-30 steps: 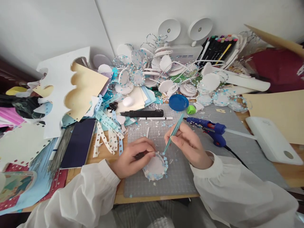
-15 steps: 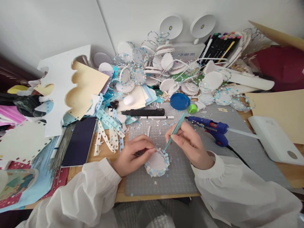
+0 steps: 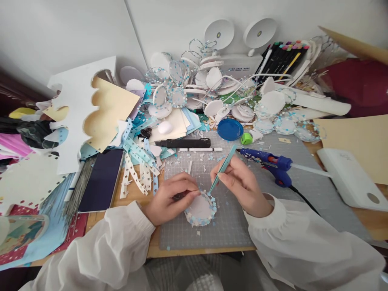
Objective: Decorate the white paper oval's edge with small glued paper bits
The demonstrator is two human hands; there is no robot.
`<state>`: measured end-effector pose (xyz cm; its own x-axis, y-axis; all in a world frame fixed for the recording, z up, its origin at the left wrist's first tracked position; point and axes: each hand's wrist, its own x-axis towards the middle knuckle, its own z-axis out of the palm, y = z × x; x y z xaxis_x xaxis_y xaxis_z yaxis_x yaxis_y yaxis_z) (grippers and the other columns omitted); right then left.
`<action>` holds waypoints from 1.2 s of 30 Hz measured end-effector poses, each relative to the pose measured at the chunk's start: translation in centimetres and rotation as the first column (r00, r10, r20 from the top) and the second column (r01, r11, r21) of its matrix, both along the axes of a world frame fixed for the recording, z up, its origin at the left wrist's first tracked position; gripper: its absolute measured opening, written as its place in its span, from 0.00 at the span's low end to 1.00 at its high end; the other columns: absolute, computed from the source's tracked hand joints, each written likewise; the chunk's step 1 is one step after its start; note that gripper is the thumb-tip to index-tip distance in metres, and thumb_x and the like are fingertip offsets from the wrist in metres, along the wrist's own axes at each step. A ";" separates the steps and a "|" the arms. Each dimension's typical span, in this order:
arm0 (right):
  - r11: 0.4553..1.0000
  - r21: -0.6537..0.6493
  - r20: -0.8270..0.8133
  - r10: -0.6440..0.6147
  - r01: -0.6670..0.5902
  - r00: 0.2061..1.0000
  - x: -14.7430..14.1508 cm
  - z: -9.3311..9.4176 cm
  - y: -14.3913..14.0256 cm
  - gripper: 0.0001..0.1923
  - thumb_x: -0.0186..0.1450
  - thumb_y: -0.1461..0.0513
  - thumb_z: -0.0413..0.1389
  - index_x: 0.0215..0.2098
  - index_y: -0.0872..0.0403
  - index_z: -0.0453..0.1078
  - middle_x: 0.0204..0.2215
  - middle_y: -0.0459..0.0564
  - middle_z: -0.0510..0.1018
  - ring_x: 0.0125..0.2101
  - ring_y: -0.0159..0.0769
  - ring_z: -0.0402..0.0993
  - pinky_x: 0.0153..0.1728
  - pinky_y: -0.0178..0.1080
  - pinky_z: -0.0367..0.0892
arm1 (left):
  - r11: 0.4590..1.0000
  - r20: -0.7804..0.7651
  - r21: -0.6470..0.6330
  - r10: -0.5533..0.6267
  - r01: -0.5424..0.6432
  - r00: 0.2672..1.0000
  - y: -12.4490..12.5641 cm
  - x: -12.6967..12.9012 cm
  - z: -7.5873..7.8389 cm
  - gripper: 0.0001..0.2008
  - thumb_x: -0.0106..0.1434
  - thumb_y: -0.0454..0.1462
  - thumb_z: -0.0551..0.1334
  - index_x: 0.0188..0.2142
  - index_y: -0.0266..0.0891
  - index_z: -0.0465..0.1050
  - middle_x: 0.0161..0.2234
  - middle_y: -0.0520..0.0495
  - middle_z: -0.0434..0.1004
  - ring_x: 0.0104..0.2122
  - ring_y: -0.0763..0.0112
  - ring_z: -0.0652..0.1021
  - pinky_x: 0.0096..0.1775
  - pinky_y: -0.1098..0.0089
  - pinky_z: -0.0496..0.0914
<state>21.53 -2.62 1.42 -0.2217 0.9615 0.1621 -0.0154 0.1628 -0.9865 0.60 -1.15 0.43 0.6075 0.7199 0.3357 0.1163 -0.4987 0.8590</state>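
Observation:
A small round white paper disc (image 3: 200, 210) with a rim of tiny blue and white stars lies on the grey cutting mat (image 3: 230, 226). My left hand (image 3: 170, 197) pinches its left edge with thumb and fingers. My right hand (image 3: 241, 184) grips pale teal tweezers (image 3: 222, 169) like a pen, tip touching the disc's upper right rim. Both arms wear white sleeves.
A blue glue gun (image 3: 269, 163) lies right of my right hand, its cord trailing off. Behind the mat sit a black knife (image 3: 183, 143), a white pen (image 3: 200, 150), a blue lid (image 3: 229, 129), punched paper strips (image 3: 138, 165) and a heap of finished white discs (image 3: 212, 87). A white box (image 3: 348, 178) stands right.
The disc has been turned and shifted slightly under my left fingers, and the tweezers' tip has stayed at its upper rim. The view has drifted a little.

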 end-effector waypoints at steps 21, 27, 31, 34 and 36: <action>0.989 -0.137 -0.079 0.043 -0.054 0.996 -0.1 -0.3 0.2 0.08 0.67 0.56 0.54 0.36 0.52 0.65 0.30 0.47 0.73 0.30 0.33 0.69 0.34 0.38 0.67 | 1.000 -0.008 -0.012 0.019 -0.019 1.000 0.0 -0.1 0.2 0.06 0.65 0.31 0.58 0.34 0.34 0.73 0.33 0.42 0.74 0.33 0.70 0.75 0.34 0.71 0.70; 0.986 -0.158 -0.141 0.027 -0.049 0.990 0.1 -0.8 0.4 0.08 0.66 0.56 0.54 0.36 0.52 0.65 0.30 0.47 0.73 0.30 0.33 0.69 0.33 0.38 0.67 | 1.000 -0.019 -0.011 0.021 -0.021 1.000 0.0 -0.1 0.2 0.06 0.66 0.32 0.58 0.34 0.34 0.73 0.33 0.43 0.74 0.33 0.70 0.75 0.35 0.70 0.71; 0.978 -0.207 -0.168 -0.001 -0.034 0.986 0.2 -0.9 0.6 0.08 0.65 0.56 0.55 0.36 0.53 0.66 0.31 0.47 0.73 0.29 0.32 0.69 0.32 0.37 0.66 | 1.000 -0.011 -0.003 0.023 -0.023 1.000 0.0 0.0 0.2 0.06 0.66 0.32 0.58 0.34 0.35 0.73 0.33 0.43 0.74 0.33 0.70 0.75 0.35 0.70 0.71; 0.973 -0.229 -0.167 0.003 -0.042 0.986 0.1 -0.8 0.7 0.09 0.65 0.55 0.56 0.35 0.53 0.67 0.29 0.46 0.73 0.28 0.32 0.69 0.32 0.37 0.66 | 1.000 -0.011 -0.008 0.021 -0.022 1.000 -0.1 0.0 0.1 0.06 0.66 0.32 0.58 0.34 0.35 0.73 0.33 0.42 0.74 0.33 0.70 0.75 0.35 0.70 0.71; 0.970 -0.240 -0.166 0.008 -0.048 0.986 0.0 -0.7 0.7 0.09 0.65 0.55 0.56 0.35 0.53 0.67 0.29 0.46 0.73 0.28 0.32 0.69 0.32 0.37 0.66 | 1.000 -0.009 -0.011 0.020 -0.020 1.000 -0.1 0.0 0.1 0.05 0.65 0.32 0.58 0.34 0.35 0.73 0.33 0.43 0.74 0.33 0.70 0.75 0.35 0.70 0.71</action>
